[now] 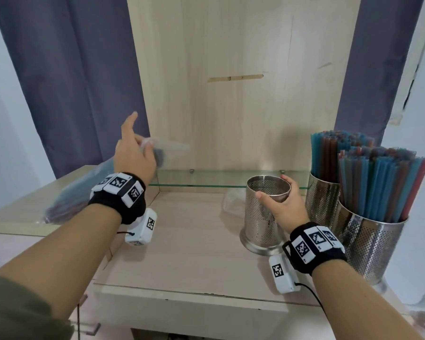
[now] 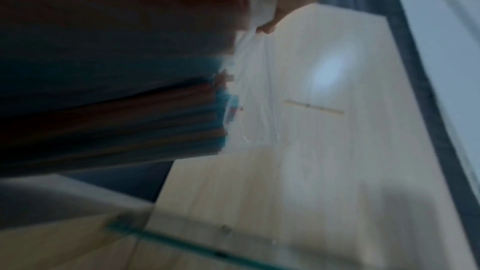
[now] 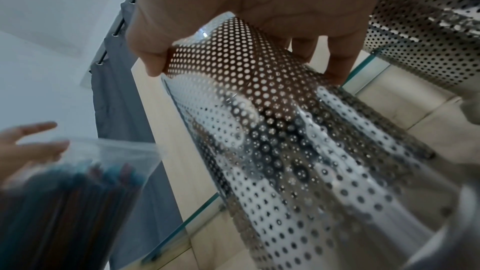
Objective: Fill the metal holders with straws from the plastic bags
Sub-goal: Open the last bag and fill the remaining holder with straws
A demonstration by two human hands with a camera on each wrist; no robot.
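Observation:
An empty perforated metal holder [image 1: 263, 217] stands upright on the wooden counter [image 1: 187, 241]. My right hand [image 1: 282, 202] grips its rim, thumb on the near side and fingers on the far side; in the right wrist view the right hand [image 3: 246, 28] wraps the holder's [image 3: 298, 151] wall. My left hand [image 1: 133, 150] holds a clear plastic bag of blue and red straws [image 1: 81, 192] lifted over the counter's left side, blurred by motion, with the index finger stretched out. In the left wrist view the bag of straws [image 2: 130, 110] fills the left half.
Two full metal holders [image 1: 368, 244] of blue and red straws [image 1: 378, 180] stand at the right. A crumpled empty plastic bag [image 1: 233, 200] lies behind the empty holder. A glass shelf [image 1: 206, 179] runs along the back panel. Grey curtains [image 1: 71, 69] hang on both sides.

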